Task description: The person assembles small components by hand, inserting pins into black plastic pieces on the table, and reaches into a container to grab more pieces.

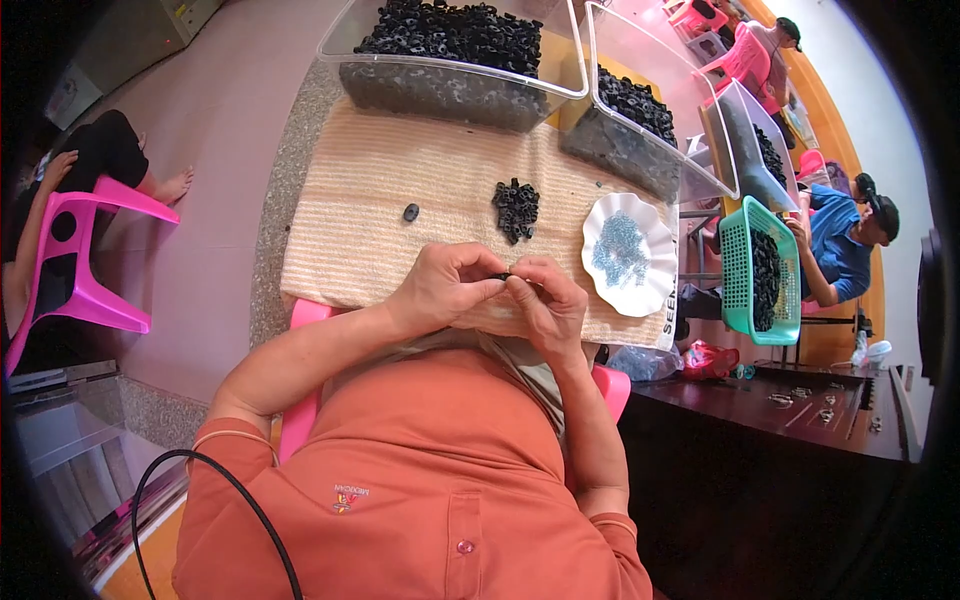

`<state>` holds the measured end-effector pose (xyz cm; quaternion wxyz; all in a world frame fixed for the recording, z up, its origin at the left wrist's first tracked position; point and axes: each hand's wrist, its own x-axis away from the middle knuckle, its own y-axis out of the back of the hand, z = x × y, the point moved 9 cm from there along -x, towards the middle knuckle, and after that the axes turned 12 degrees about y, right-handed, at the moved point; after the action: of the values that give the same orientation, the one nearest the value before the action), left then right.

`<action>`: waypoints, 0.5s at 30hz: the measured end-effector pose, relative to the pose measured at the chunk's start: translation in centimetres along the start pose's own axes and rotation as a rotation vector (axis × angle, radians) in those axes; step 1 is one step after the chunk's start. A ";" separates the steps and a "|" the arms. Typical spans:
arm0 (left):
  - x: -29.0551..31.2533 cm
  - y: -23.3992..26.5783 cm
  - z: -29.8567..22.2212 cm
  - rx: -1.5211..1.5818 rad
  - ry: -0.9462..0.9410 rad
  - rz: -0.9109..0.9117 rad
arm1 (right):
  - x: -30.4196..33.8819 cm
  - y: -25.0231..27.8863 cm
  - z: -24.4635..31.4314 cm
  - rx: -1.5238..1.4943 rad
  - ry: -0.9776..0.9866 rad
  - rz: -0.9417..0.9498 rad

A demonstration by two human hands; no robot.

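Close to my body, over the towel's near edge, both hands meet at a small black plastic part. Thumb and fingers of my left hand pinch it from one side. My right hand grips it from the other, and the fingertips cover most of it. Beyond the hands lies a small pile of black plastic parts. One loose black oval part rests by itself to the left. At the right stands a white scalloped plate with many tiny clear-bluish pieces heaped in it.
A striped beige towel covers the table. Two clear plastic bins of black parts stand at its far side. A green basket of black parts is at the right. Other people sit left and right, one in a blue shirt.
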<state>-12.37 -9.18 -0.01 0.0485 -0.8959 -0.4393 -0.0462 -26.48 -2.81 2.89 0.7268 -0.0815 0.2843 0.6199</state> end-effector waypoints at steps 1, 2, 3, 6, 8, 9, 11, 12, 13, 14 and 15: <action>0.0 -0.1 0.1 -0.045 0.014 0.014 | 0.0 -0.1 0.0 0.000 0.000 0.000; 0.1 -0.2 0.2 -0.089 0.028 0.028 | -0.1 0.0 0.2 -0.007 0.025 -0.018; 0.1 -0.2 0.3 -0.089 0.028 0.027 | -0.2 0.1 0.5 -0.015 0.051 -0.035; 0.1 -0.1 0.5 -0.055 0.048 0.015 | -0.3 0.1 0.8 0.067 0.070 -0.007; 0.2 0.0 0.0 -0.113 0.026 0.007 | -0.2 0.2 1.0 0.085 0.079 -0.009; 0.2 -0.1 0.0 -0.113 0.027 0.006 | -0.2 0.2 1.1 0.104 0.088 -0.009; 0.3 0.0 -0.2 -0.092 0.006 -0.004 | -0.2 0.1 1.0 0.098 0.094 0.009; 0.4 0.0 -0.2 -0.091 0.007 -0.004 | -0.1 0.1 1.0 0.093 0.100 0.027; 0.5 0.0 -0.4 -0.123 -0.013 -0.009 | -0.1 0.2 1.0 0.093 0.100 0.027; 0.6 0.0 -0.6 -0.155 -0.034 -0.014 | -0.1 0.1 0.8 0.075 0.078 0.046; 0.6 0.0 -0.6 -0.156 -0.034 -0.013 | -0.1 0.0 0.7 0.057 0.056 0.065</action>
<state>-12.04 -8.75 0.65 -0.0290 -0.8946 -0.4411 -0.0654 -26.28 -2.57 3.48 0.7002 -0.0691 0.3245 0.6322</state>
